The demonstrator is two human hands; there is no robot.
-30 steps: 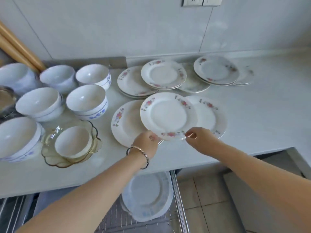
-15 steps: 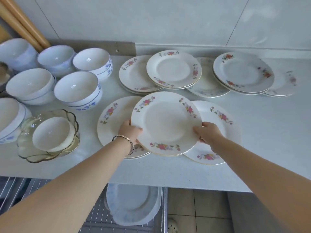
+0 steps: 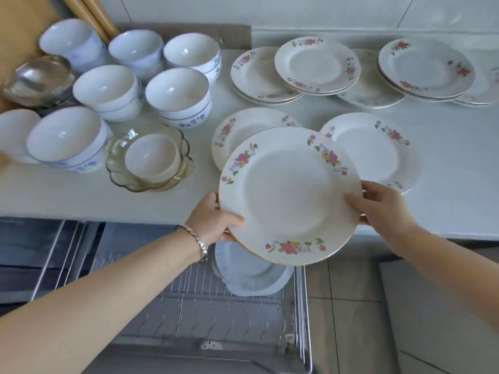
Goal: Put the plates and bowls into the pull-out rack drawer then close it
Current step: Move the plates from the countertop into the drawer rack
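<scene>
White bowls (image 3: 176,95), stacked, desk's (image 3: 67,195) rear left corner. Glass dish (image 3: 118,163) holding a small bowl, near front edge. Left hand (image 3: 213,220), grip closed on floral plate (image 3: 290,195), which is held over the front edge above the open pull-out rack drawer (image 3: 210,306). Right hand (image 3: 383,206), grip closed on the opposite rim. Plate stacks (image 3: 317,67) along the rear edge.

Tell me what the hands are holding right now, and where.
A round white floral-rimmed plate, gripped at opposite rim edges: left hand at its left edge, right hand at its right.
</scene>
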